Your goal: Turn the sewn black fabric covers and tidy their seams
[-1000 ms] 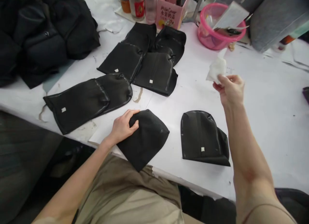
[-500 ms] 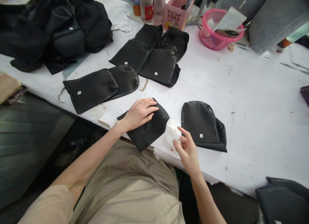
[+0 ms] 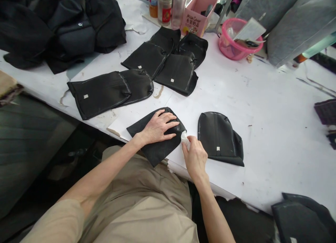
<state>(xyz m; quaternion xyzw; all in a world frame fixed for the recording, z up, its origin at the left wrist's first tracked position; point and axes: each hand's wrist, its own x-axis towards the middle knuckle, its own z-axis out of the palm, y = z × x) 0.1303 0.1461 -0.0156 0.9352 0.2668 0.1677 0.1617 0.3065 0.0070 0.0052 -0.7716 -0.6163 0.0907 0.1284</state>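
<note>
Matte black piece [image 3: 161, 150], near edge straight; left hand [image 3: 159, 127] spread flat on it, right hand [image 3: 195, 155] pinching white wad [image 3: 184, 136].

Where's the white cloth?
In the head view, the white cloth is just right of the middle, held in the right hand, by the corner of the black piece under the left hand.

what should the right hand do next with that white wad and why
Probably a short, light wipe with the white wad along the nearby edge of the black piece: the right hand pinches the wad right at that edge, and the left hand lies spread on top of the piece, which should help steady it.
</note>
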